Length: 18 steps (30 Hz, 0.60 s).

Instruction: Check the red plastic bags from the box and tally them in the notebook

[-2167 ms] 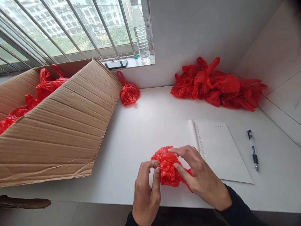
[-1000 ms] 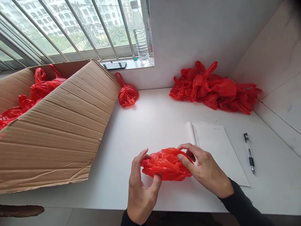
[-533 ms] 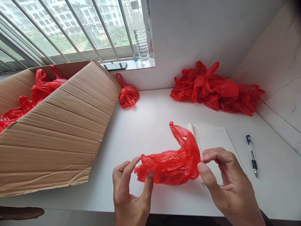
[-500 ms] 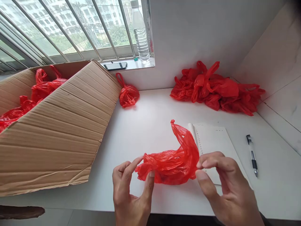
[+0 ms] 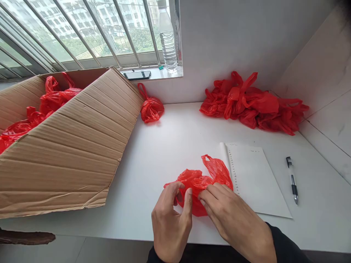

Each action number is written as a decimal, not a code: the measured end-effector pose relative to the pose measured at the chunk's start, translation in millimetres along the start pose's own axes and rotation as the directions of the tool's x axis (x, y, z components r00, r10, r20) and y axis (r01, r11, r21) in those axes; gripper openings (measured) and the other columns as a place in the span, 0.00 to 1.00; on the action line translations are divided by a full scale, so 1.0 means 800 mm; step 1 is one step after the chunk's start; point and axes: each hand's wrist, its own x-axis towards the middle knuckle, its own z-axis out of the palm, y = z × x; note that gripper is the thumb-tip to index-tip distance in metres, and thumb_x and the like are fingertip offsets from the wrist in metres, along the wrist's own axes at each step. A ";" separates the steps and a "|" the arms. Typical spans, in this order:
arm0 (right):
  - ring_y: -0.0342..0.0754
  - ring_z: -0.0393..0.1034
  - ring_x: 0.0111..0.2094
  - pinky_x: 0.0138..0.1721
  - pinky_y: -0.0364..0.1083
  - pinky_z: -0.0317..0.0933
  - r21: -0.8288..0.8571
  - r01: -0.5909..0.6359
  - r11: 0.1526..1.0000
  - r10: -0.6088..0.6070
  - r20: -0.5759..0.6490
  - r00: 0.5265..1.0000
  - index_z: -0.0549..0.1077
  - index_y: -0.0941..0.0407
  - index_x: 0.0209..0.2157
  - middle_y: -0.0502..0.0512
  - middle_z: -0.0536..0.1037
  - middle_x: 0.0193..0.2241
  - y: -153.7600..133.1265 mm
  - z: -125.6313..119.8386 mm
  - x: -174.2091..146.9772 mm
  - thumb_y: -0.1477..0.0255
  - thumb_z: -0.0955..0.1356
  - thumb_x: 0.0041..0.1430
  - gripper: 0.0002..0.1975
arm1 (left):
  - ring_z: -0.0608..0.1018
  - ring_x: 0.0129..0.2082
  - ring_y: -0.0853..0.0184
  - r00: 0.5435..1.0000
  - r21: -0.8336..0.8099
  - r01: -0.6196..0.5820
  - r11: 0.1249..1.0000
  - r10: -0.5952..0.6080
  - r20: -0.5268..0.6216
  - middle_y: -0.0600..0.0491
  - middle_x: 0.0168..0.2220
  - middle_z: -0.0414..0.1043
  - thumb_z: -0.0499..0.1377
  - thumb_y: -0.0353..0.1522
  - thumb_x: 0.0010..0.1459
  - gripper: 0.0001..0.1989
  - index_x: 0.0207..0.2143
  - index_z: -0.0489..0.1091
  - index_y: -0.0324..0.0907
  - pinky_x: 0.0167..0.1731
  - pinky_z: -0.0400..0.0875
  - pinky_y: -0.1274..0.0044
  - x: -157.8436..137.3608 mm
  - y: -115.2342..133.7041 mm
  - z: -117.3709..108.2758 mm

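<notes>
A crumpled red plastic bag (image 5: pixel 192 179) lies on the white table in front of me, one handle loop standing up towards the notebook. My left hand (image 5: pixel 172 223) is at its left side, thumb and forefinger curled close together on the thin plastic. From the right, my right hand (image 5: pixel 233 215) reaches over the bag's front, its bent fingers closed on the film. That hand's thumb is mostly hidden, as is the part of the bag under the fingers.
An open notebook (image 5: pixel 255 179) and a pen (image 5: pixel 293 180) lie to the right. More red bags (image 5: pixel 246 100) are heaped against the wall. A cardboard box (image 5: pixel 82 146) with red bags stands left, beside a tied red bag (image 5: pixel 152 109). The windowsill bears a bottle (image 5: pixel 168 44) and phone (image 5: pixel 137 75).
My right hand has moved left from the bag's right end onto its front. My left hand has shifted slightly right. The bag is more bunched, and its raised handle stands lower.
</notes>
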 end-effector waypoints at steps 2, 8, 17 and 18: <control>0.53 0.70 0.36 0.38 0.57 0.70 -0.022 -0.083 0.996 0.085 0.097 0.992 0.70 0.55 0.37 0.53 0.72 0.35 -0.002 -0.003 0.000 0.87 0.60 0.61 0.14 | 0.70 0.25 0.69 1.000 -0.015 -0.008 1.000 0.008 -0.003 0.58 0.27 0.67 0.57 0.38 0.66 0.05 0.41 0.69 0.48 0.30 0.69 0.75 0.002 -0.003 0.005; 0.55 0.74 0.40 0.40 0.58 0.72 -0.079 -0.225 0.971 0.237 0.201 0.951 0.71 0.55 0.43 0.54 0.75 0.38 -0.002 0.001 0.002 0.89 0.60 0.60 0.18 | 0.73 0.29 0.66 0.987 0.029 0.021 0.999 -0.025 0.158 0.57 0.28 0.68 0.57 0.39 0.65 0.09 0.45 0.71 0.48 0.29 0.67 0.74 0.008 -0.012 0.022; 0.55 0.70 0.40 0.43 0.60 0.72 0.041 -0.131 0.991 0.130 0.025 0.991 0.70 0.54 0.48 0.56 0.71 0.41 0.002 0.006 -0.003 0.82 0.60 0.65 0.15 | 0.76 0.40 0.66 0.975 -0.305 0.190 0.933 -0.143 0.170 0.55 0.42 0.73 0.55 0.39 0.67 0.09 0.47 0.63 0.49 0.37 0.73 0.73 0.003 0.001 0.008; 0.55 0.70 0.42 0.44 0.59 0.71 0.071 -0.094 0.993 0.092 0.034 0.995 0.69 0.53 0.49 0.56 0.72 0.42 -0.002 0.007 -0.003 0.82 0.59 0.64 0.17 | 0.76 0.43 0.65 0.971 -0.295 0.195 0.935 -0.143 0.190 0.55 0.44 0.73 0.58 0.41 0.65 0.13 0.49 0.62 0.49 0.38 0.73 0.72 0.002 0.004 0.008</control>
